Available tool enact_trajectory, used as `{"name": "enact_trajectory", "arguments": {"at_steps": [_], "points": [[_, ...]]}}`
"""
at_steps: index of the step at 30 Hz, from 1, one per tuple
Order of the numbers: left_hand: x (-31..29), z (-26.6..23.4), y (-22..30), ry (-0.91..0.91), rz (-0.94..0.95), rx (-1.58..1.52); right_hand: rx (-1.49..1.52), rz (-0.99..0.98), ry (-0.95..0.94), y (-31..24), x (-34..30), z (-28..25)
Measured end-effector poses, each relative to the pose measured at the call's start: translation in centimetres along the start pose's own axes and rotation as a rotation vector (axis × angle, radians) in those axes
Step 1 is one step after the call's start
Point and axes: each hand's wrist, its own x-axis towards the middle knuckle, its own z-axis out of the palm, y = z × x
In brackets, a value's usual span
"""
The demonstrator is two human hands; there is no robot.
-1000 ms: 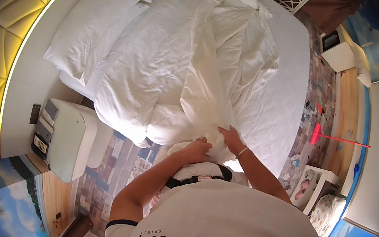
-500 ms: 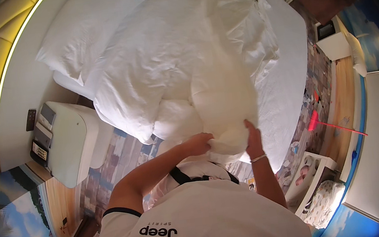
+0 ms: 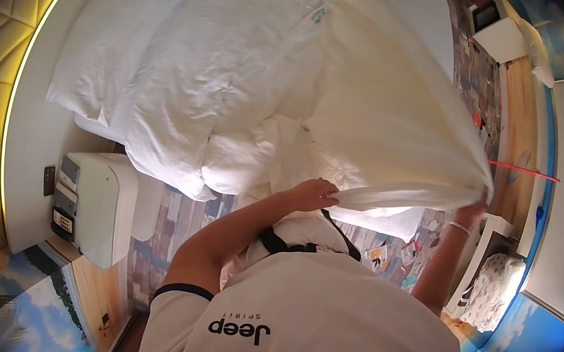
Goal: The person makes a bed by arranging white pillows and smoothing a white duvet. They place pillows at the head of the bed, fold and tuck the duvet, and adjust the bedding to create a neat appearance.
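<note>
Standing at bed edge, left to right: white bedside cabinet [image 3: 106,204] with phone against wall; pillow [image 3: 110,63] near headboard; rumpled white duvet [image 3: 234,76] heaped on bed [image 3: 427,14]. Left hand [image 3: 312,195] curled, pinching near edge of white duvet cover [image 3: 389,128]. Cover stretched taut, lifted above bed between both hands. Right hand [image 3: 473,212] closed on far corner, fingers partly hidden. Judged step: spreading cover open. Next move likely called for firm hold on both corners, even lift, then cover laid flat.
</note>
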Motion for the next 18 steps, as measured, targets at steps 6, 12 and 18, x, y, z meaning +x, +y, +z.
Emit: {"name": "enact_trajectory", "arguments": {"at_steps": [6, 12, 18], "points": [[2.0, 3.5, -3.0, 0.031, -0.062, 0.109, -0.265, -0.105, 0.437, -0.6, 8.7, -18.8], [-2.3, 3.6, -10.6, 0.313, -0.421, 0.152, -2.065, 0.189, 0.25, 19.7, 8.4, -19.8], [-5.2, 2.9, -13.5, 0.445, -0.648, 0.028, -1.146, -0.42, -1.06, 32.8, -10.2, 4.3]]}}
